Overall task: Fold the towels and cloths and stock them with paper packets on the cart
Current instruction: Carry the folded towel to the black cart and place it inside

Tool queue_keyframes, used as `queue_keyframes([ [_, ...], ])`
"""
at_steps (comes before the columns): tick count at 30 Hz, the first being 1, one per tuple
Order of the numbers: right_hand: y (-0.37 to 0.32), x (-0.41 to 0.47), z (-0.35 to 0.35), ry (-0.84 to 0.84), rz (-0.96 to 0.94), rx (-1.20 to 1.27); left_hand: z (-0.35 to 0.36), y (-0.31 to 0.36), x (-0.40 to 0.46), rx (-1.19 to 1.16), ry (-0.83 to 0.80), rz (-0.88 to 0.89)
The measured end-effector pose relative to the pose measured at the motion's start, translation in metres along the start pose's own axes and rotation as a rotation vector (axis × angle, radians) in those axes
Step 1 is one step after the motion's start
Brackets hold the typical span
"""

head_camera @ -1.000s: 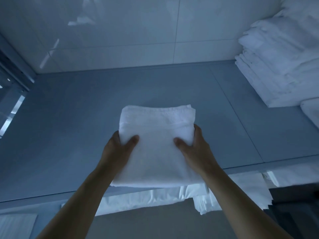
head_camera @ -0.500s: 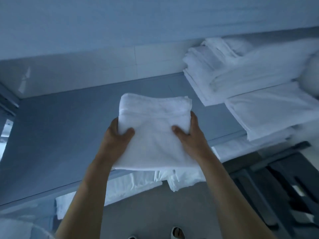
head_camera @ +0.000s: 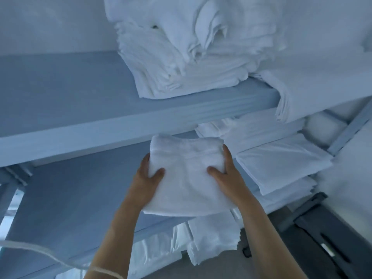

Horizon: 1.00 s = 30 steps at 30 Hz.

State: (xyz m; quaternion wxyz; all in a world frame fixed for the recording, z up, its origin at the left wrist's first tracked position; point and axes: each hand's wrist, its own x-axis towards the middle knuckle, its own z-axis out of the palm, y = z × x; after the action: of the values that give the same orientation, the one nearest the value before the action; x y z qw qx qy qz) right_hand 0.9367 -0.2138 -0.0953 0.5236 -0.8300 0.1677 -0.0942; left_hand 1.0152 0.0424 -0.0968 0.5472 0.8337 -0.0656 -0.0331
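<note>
Blue cart shelves rise beyond your hands, left hand and right hand gripping the folded towel between them, seemingly mid-stocking; next, slide it onto a shelf.

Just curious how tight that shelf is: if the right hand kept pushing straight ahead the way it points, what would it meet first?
Probably the stack of folded cloths just beyond the right hand on the same shelf, though depth is unclear.

The folded towel sits above the middle shelf. Right of the towel, on that shelf: flat folded cloths. Above the towel, on the upper shelf: a linen stack.
</note>
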Motion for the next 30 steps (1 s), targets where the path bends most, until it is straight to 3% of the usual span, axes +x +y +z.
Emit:
queue_keyframes([
  [7, -0.003, 0.003, -0.065, 0.097, 0.026, -0.002, 0.046, 0.041, 0.020, -0.059, -0.089, 0.069],
  [18, 0.047, -0.050, -0.168, 0.381, 0.173, 0.009, 0.174, 0.080, 0.017, -0.093, -0.401, 0.152],
  [30, 0.044, -0.181, -0.164, 0.669, 0.271, -0.018, 0.184, 0.100, -0.041, -0.098, -0.767, 0.384],
])
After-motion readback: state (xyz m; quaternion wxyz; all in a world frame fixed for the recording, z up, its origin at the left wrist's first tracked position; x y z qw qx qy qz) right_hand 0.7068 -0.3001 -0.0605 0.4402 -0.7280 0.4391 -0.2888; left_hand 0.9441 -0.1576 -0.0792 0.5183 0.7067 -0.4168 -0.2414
